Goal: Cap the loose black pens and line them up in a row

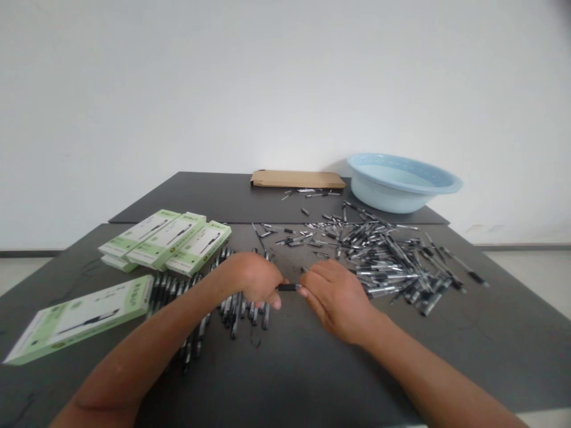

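Between my two hands a black gel pen lies level above the dark table. My left hand is closed round its left end, and my right hand pinches the right end. The fingers cover both ends of the pen. Under and beside my left hand lie assembled pens in rough rows. To the right of my right hand spreads a large loose heap of pen parts, clear barrels with black grips among them.
Green and white pen boxes are stacked at the left, with another pen box nearer me. A light blue basin stands at the back right. Beside it lies a flat brown cardboard piece, with small parts in front.
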### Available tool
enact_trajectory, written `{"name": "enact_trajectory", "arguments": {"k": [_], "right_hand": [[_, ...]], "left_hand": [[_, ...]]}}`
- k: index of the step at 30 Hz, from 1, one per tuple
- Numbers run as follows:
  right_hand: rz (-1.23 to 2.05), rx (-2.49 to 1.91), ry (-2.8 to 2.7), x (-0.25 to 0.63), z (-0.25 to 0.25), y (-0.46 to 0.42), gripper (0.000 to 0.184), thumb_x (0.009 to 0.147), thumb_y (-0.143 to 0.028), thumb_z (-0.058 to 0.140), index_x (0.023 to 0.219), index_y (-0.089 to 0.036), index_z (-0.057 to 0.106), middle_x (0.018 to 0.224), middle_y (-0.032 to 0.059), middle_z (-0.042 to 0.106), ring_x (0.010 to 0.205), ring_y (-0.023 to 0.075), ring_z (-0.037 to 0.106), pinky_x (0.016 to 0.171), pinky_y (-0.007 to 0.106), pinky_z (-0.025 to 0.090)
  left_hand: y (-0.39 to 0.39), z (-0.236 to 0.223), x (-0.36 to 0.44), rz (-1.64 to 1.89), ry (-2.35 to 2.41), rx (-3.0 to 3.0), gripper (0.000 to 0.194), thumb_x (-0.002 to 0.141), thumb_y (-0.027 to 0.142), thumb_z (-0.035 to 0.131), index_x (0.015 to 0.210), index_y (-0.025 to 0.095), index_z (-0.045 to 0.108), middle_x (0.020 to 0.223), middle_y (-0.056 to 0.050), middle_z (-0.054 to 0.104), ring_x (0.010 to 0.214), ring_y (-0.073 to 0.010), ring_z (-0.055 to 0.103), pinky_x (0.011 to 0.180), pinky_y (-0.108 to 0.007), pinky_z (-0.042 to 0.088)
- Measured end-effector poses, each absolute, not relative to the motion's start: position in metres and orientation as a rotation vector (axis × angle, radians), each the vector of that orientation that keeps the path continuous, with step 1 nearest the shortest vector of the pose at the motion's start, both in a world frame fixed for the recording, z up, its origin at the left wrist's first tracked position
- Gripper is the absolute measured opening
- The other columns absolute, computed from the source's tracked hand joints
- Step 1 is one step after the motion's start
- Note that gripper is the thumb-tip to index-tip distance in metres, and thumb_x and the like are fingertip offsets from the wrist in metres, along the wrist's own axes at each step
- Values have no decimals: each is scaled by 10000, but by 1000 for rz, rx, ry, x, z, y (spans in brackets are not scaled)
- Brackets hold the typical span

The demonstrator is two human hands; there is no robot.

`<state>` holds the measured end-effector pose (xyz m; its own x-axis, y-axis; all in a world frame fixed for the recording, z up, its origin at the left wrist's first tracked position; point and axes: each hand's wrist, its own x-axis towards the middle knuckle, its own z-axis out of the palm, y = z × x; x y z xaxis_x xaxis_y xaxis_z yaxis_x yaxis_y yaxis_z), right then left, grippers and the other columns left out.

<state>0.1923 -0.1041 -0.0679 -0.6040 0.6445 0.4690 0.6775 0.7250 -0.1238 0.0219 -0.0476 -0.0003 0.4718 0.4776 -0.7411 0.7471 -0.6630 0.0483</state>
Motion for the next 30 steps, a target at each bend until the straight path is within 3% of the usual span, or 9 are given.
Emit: {"name": "enact_trajectory", "arguments": {"k": [3, 6, 9, 11, 14, 25, 30], "right_hand": [[-115, -1024, -2419, 191, -69, -103, 273, 963, -303, 393, 775, -181, 549, 737, 42, 571, 706, 188, 469, 668, 307, 308], [-118, -1005, -2373, 192, -70, -103, 226, 950, -331, 438, 860, -175, 574, 767, 48, 588, 732, 192, 485, 674, 302, 313], [-117, -941, -2381, 193, -70, -104, 190, 948, -313, 452, 962, -176, 583, 795, 52, 596, 746, 193, 487, 684, 300, 321], [-118, -921, -2400, 193, -70, -104, 185, 951, -284, 440, 926, -181, 591, 766, 48, 582, 723, 189, 474, 672, 299, 318], [-110, -948, -2402, 193, -71, -105, 198, 950, -267, 436, 872, -178, 594, 738, 48, 566, 718, 190, 469, 665, 300, 314], [-115, -1017, -2404, 190, -71, -106, 222, 952, -263, 429, 824, -176, 589, 722, 45, 568, 715, 192, 472, 663, 304, 308], [-123, -1022, -2398, 188, -72, -107, 224, 952, -265, 428, 824, -178, 590, 711, 43, 574, 705, 194, 482, 662, 304, 319]], "left_hand": [[-49, 3, 22, -1011, 1039, 2375, 346, 888, 326, 524, 1190, 192, 628, 878, -69, 754, 751, -217, 665, 532, -256, 389], [-49, 5, 21, -983, 1038, 2358, 340, 887, 320, 521, 1179, 189, 636, 873, -66, 754, 735, -211, 661, 538, -253, 397], [-48, 4, 22, -1010, 1071, 2320, 306, 889, 337, 521, 1081, 169, 689, 892, -80, 753, 723, -208, 660, 530, -249, 403], [-47, 1, 22, -1031, 1067, 2322, 306, 890, 355, 522, 1039, 161, 706, 900, -90, 751, 709, -207, 660, 537, -249, 412], [-45, -4, 23, -1019, 1030, 2263, 325, 897, 334, 517, 1146, 178, 654, 922, -87, 751, 718, -204, 662, 538, -250, 410], [-42, -10, 23, -926, 1075, 2238, 368, 845, 298, 589, 1194, 194, 643, 775, -71, 756, 665, -237, 664, 574, -286, 453], [-43, -9, 21, -963, 1043, 2265, 382, 861, 295, 578, 1225, 184, 613, 885, -88, 756, 707, -231, 673, 554, -269, 441]]}}
